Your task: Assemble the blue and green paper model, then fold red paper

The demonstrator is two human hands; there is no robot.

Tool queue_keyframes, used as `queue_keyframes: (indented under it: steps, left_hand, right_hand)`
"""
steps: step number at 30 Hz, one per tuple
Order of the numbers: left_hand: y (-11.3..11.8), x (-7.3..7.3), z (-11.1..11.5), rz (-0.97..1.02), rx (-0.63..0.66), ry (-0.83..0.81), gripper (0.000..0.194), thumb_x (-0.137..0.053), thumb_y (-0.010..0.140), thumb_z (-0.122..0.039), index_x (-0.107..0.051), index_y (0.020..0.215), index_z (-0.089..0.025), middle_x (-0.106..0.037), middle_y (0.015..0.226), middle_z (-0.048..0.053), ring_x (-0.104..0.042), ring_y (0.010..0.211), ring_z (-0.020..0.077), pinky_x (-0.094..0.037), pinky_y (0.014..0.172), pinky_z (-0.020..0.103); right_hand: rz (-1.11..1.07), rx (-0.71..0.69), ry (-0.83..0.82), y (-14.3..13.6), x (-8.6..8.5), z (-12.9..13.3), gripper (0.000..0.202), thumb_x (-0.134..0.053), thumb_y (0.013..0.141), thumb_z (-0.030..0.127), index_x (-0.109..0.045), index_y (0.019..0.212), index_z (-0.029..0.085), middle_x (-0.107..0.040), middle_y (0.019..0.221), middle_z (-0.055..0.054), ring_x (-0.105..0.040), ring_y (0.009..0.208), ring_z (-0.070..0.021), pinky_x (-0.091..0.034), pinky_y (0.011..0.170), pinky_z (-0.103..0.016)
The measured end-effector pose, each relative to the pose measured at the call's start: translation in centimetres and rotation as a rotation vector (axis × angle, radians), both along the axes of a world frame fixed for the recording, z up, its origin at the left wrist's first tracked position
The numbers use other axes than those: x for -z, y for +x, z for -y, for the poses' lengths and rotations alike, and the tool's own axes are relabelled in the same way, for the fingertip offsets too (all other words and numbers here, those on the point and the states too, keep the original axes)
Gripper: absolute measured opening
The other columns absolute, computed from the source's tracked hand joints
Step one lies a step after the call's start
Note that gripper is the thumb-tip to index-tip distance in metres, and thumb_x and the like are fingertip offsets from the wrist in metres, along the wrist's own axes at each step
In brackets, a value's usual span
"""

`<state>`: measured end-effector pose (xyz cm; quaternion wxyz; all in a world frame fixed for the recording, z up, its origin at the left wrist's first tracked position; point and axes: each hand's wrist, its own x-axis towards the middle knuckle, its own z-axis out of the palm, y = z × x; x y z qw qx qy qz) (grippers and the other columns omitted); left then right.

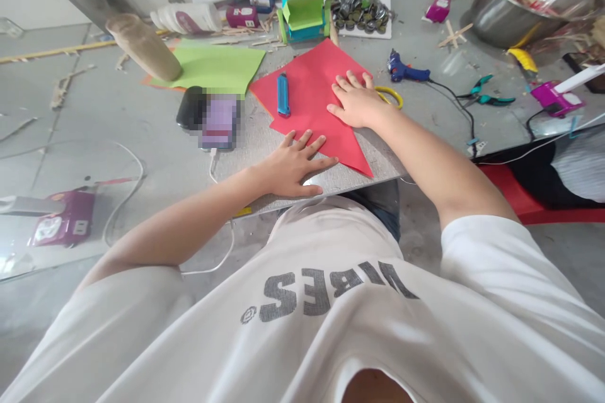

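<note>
Red paper [314, 82] lies in front of me near the table's edge, its lower part sticking out to a point. My left hand [295, 167] rests flat with fingers spread, its fingertips on the lower edge of the paper and its thumb by the table edge. Higher up, my right hand [357, 97] lies flat on the paper's right side, fingers apart. A blue box cutter [283, 94] lies on the paper, touched by neither hand. Yellow scissor handles [393, 97] show beside my right wrist; the rest of them is hidden.
A phone [218, 121] on a white cable and green paper [222, 63] under a bottle [144, 47] are at left. Rightward lie a blue glue gun [406, 68], pliers [486, 93] and a steel bowl [501, 19]. Bottle caps [359, 12] and a blue-green paper model [302, 9] stand behind.
</note>
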<state>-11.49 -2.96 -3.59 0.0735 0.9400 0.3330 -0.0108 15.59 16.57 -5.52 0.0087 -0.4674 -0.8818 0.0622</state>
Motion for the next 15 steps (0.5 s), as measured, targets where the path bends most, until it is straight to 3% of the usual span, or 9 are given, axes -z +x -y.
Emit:
queue_keyframes:
  steps: [3, 5, 8, 10, 12, 15]
  left_hand:
    - [0.3, -0.5, 1.2, -0.036, 0.003, 0.002, 0.083, -0.065, 0.116, -0.071, -0.053, 0.189, -0.034, -0.039, 0.199, 0.027, -0.042, 0.179, 0.0652, -0.037, 0.137, 0.088]
    - [0.5, -0.7, 2.8, -0.072, 0.01, 0.004, 0.091, -0.064, 0.114, -0.079, -0.05, 0.19, -0.032, -0.04, 0.197, 0.03, -0.044, 0.177, 0.0667, -0.039, 0.135, 0.088]
    - [0.8, -1.4, 5.4, -0.102, 0.023, 0.023, 0.105, -0.063, 0.107, -0.096, -0.052, 0.189, -0.032, -0.045, 0.194, 0.031, -0.048, 0.173, 0.0678, -0.045, 0.13, 0.086]
    - [1.1, -2.1, 6.2, -0.105, 0.022, 0.024, 0.104, -0.06, 0.107, -0.097, -0.055, 0.187, -0.031, -0.051, 0.191, 0.03, -0.054, 0.17, 0.0648, -0.053, 0.124, 0.079]
    - [1.6, -2.9, 5.3, -0.089, -0.035, 0.011, 0.095, -0.056, 0.113, -0.09, -0.06, 0.182, -0.025, -0.064, 0.18, 0.029, -0.066, 0.159, 0.058, -0.057, 0.12, 0.072]
    - [2.7, -3.3, 0.9, -0.025, -0.221, 0.025, 0.077, -0.049, 0.12, -0.071, -0.073, 0.165, -0.014, -0.084, 0.15, 0.027, -0.08, 0.139, 0.0487, -0.057, 0.124, 0.067]
  right_hand:
    - [-0.112, -0.084, 0.049, 0.6, 1.2, 0.2, 0.097, -0.044, 0.115, 0.082, -0.05, 0.189, 0.02, -0.035, 0.203, -0.019, -0.021, 0.19, -0.0597, -0.012, 0.148, -0.096]
    - [-0.147, -0.132, 0.058, 0.7, 1.6, 1.1, 0.094, -0.049, 0.113, 0.081, -0.054, 0.188, 0.024, -0.034, 0.203, -0.018, -0.02, 0.19, -0.0606, -0.013, 0.147, -0.097]
    - [-0.138, -0.154, 0.036, 0.5, 1.4, 3.3, 0.091, -0.054, 0.114, 0.076, -0.052, 0.189, 0.024, -0.028, 0.206, -0.016, -0.018, 0.191, -0.059, -0.011, 0.149, -0.095]
    - [-0.146, -0.162, 0.019, 0.2, 1.1, 4.7, 0.09, -0.053, 0.115, 0.073, -0.05, 0.19, 0.024, -0.027, 0.206, -0.015, -0.018, 0.192, -0.0571, -0.01, 0.15, -0.093]
    - [-0.151, -0.164, 0.001, -0.1, 0.7, 5.5, 0.088, -0.052, 0.116, 0.071, -0.049, 0.191, 0.023, -0.027, 0.206, -0.016, -0.017, 0.192, -0.0567, -0.009, 0.149, -0.093]
    - [-0.144, -0.152, -0.009, -0.4, 0.2, 6.1, 0.088, -0.052, 0.117, 0.069, -0.049, 0.19, 0.021, -0.026, 0.206, -0.018, -0.017, 0.191, -0.0585, -0.007, 0.148, -0.095]
